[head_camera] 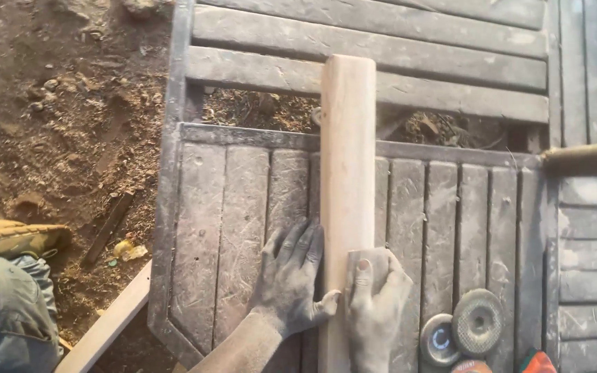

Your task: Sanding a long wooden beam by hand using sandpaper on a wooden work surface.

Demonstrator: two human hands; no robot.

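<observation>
Wood, pale and rounded: 1 long post (346, 179) lies lengthwise on a dusty slatted panel (243, 228), running from between my hands up past the gap in the slats. My left hand (290, 282) rests flat beside it, fingers spread wide on the slats and touching the post's left edge, thumb reaching toward it. My right hand (374, 304) presses 1 small grey sanding pad (371, 261) against the post's near end, fingers curled narrowly over it. As I judge it, smoothing is well along: the visible length looks clean and even in colour, and only the stretch under and below my hands cannot be checked. Beside the right hand lie 2 round abrasive discs (459, 330), overlapping, the right one on top. A brown handle (585, 157) enters from the right edge, 1 only. At lower left I see 1 boot (15, 236) and a trouser leg on the bare dirt (63, 103), and 1 pale plank (105, 324) slanting beside the panel.
</observation>
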